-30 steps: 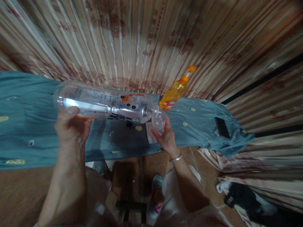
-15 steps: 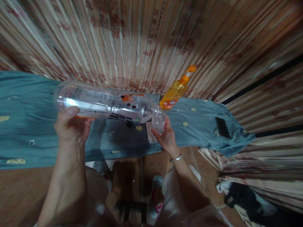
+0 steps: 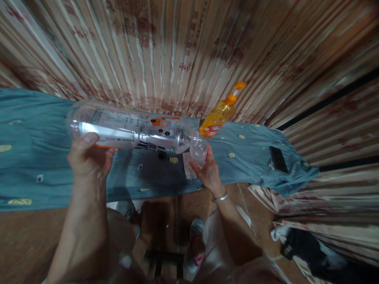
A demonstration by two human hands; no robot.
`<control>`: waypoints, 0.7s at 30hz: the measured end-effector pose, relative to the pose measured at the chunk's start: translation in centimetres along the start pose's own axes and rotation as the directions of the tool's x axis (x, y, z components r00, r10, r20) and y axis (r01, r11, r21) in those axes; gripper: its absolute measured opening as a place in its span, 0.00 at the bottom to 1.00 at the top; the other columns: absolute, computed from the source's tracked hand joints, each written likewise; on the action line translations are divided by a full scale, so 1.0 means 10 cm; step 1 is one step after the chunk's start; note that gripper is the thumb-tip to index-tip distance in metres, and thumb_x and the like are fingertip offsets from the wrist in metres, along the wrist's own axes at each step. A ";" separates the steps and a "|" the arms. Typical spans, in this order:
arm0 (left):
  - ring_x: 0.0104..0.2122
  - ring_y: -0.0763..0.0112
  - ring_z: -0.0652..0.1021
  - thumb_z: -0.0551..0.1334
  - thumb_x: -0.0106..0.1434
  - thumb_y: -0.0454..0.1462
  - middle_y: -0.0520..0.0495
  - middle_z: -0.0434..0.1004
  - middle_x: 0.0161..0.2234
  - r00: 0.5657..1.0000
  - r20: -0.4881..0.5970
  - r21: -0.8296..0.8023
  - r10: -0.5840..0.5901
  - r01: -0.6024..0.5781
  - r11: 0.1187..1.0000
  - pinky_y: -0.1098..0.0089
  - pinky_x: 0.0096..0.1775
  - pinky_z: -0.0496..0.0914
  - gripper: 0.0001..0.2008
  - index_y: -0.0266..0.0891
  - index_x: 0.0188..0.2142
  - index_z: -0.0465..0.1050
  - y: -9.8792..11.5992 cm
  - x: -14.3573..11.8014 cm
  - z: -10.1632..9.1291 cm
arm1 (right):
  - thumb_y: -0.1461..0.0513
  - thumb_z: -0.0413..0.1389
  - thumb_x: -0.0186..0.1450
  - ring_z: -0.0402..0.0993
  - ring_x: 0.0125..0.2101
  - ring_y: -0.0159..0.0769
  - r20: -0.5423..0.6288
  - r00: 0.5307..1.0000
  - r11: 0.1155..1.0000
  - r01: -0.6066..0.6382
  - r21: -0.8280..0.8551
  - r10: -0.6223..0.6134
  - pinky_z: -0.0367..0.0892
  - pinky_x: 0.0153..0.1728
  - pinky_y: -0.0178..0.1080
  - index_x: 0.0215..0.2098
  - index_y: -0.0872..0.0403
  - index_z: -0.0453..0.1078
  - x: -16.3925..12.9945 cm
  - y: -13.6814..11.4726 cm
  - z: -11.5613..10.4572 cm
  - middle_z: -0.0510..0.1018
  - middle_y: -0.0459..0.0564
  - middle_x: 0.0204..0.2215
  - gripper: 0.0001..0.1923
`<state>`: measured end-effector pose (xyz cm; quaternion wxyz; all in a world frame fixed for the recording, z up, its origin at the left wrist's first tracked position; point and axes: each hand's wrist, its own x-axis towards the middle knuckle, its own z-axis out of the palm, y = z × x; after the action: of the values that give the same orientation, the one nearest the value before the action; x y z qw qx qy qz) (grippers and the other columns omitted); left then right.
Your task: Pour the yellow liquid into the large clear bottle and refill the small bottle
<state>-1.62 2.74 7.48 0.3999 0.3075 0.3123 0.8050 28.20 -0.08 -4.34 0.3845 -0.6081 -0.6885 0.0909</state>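
A large clear plastic bottle with a printed label lies nearly level in the air, its neck pointing right. My left hand is wrapped round it near the base, thumb on top. My right hand is closed round a small clear plastic cup. The bottle's mouth is at the cup's opening; whether the two touch I cannot tell. No liquid can be made out in either. Below the cup, a pale folded cloth or tissue lies on the teal cloth. A small dark round thing shows under the bottle.
Behind the cup stands an orange pump bottle of yellow liquid. A dark phone lies at the right end of the cloth. Pleated curtains hang along the back and right. A dark stool edge shows between my legs.
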 end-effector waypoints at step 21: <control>0.23 0.71 0.72 0.69 0.34 0.41 0.51 0.74 0.30 0.999 -0.040 0.026 -0.010 0.011 1.000 0.69 0.27 0.74 0.41 0.44 0.54 0.72 0.02 0.00 0.03 | 0.50 0.65 0.63 0.68 0.65 0.55 0.001 1.000 1.000 0.016 0.005 -0.016 0.70 0.61 0.58 0.74 0.57 0.46 0.00 0.00 -0.01 0.68 0.68 0.67 0.50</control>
<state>-1.45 2.71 7.82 0.3939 0.2950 0.3323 0.8046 28.24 -0.08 -4.23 0.3863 -0.6016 -0.6934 0.0900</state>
